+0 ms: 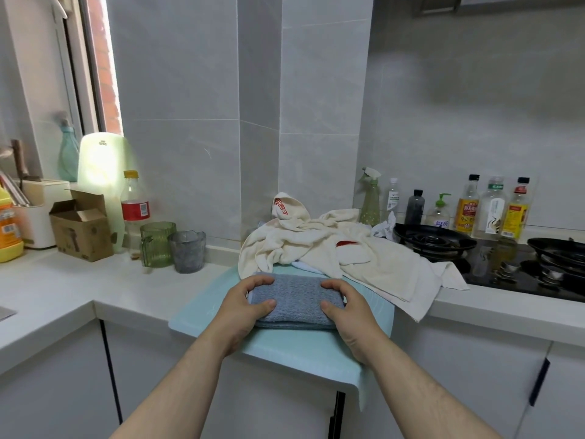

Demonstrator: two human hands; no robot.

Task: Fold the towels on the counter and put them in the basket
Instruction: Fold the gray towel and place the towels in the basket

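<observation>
1. Setting: kitchen corner with grey tiled walls. A white counter [63, 289] runs in an L over white cabinet doors, with a window at upper left.
2. Work surface: a light blue mat [285, 346] lies on the counter, its near edge hanging over the counter front.
3. Task item: 1 folded blue-grey towel [297, 299], a compact rectangle, lies on the mat near its far side.
4. Left hand [240, 312]: at the towel's left end. The fingers curl over the far left corner and the thumb lies on the top face, so the hand grips that end.
5. Right hand [351, 315]: mirrors this at the right end, with fingers curled over the far right corner and the thumb on top. Both forearms are bare.
6. Unfolded stock: a heap of cream towels [332, 248], one with red print, sits crumpled just behind the folded towel. It reaches right toward the hob and droops over the counter front.
7. Right side: a black gas hob [493, 264]. Behind it, along the wall, stand a green spray bottle [370, 201] and a row of condiment bottles [468, 205].
8. Left side: a green cup [157, 243] and a grey cup [187, 251] stand side by side. Further left are a red-labelled plastic bottle [134, 204] and an open cardboard box [81, 228].
</observation>
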